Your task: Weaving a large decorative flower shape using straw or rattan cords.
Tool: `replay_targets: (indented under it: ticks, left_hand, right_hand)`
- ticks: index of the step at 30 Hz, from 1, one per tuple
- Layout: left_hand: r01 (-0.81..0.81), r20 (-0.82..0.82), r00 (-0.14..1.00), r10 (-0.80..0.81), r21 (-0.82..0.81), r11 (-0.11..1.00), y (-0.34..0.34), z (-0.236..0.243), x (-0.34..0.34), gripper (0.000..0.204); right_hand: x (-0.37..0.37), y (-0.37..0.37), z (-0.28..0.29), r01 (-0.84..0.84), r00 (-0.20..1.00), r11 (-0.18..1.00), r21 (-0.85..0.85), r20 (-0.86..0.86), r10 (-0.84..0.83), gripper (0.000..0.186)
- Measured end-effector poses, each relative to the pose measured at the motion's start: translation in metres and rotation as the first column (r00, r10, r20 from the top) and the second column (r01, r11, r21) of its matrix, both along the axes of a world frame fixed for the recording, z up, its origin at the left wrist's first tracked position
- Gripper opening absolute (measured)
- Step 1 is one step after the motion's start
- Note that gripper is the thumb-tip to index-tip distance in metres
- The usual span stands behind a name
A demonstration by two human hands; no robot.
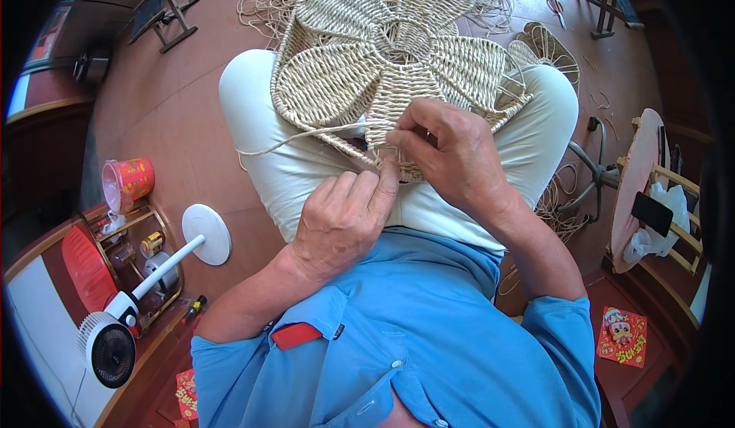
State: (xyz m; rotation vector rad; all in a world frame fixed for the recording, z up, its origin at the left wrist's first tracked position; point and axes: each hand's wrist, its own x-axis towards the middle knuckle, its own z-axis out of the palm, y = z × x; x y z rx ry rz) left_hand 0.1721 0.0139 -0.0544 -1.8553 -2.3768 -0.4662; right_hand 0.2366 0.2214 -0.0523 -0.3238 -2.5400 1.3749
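Across my lap rests a pale straw-coloured woven basket (329, 87) with flower-petal panels and a braided rim. My right hand (452, 148) pinches a straw cord (295, 141) at the near petal, thumb and fingertips together. From there the cord runs left along the rim and over my left thigh. Just below, my left hand (341, 214) is at the near rim, its index finger pointing up against the weave and the other fingers curled. Its thumb and fingertips are partly hidden. The near edge of the basket shows only in part between the hands.
Loose straw cord (264, 7) lies heaped behind the basket. Scissors (556, 11) and a smaller woven piece (553, 53) lie at the far right. At left stand a white fan (112, 349) and a red bucket (129, 183); at right, a round-topped stool (632, 191).
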Motion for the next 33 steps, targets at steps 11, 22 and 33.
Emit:
replay_targets:
  ticks: [11,22,33]
  left_hand:
    - [-0.125,0.72,0.641,0.264,-0.242,0.962,0.01,0.011,-0.003,0.052]
    - [-0.068,0.838,-0.386,0.385,-0.443,0.894,0.033,0.029,-0.008,0.057]
    - [-0.107,0.855,-0.424,0.298,-0.374,0.921,0.026,0.021,-0.003,0.055]
  right_hand:
    - [0.029,-0.001,0.012,0.022,0.993,1.0,-0.016,0.119,-0.02,0.012]
    - [0.033,-0.004,0.01,-0.033,0.986,0.987,0.159,0.166,0.006,0.008]
    - [0.018,-0.005,0.013,-0.068,0.941,0.984,0.162,0.339,0.009,0.011]
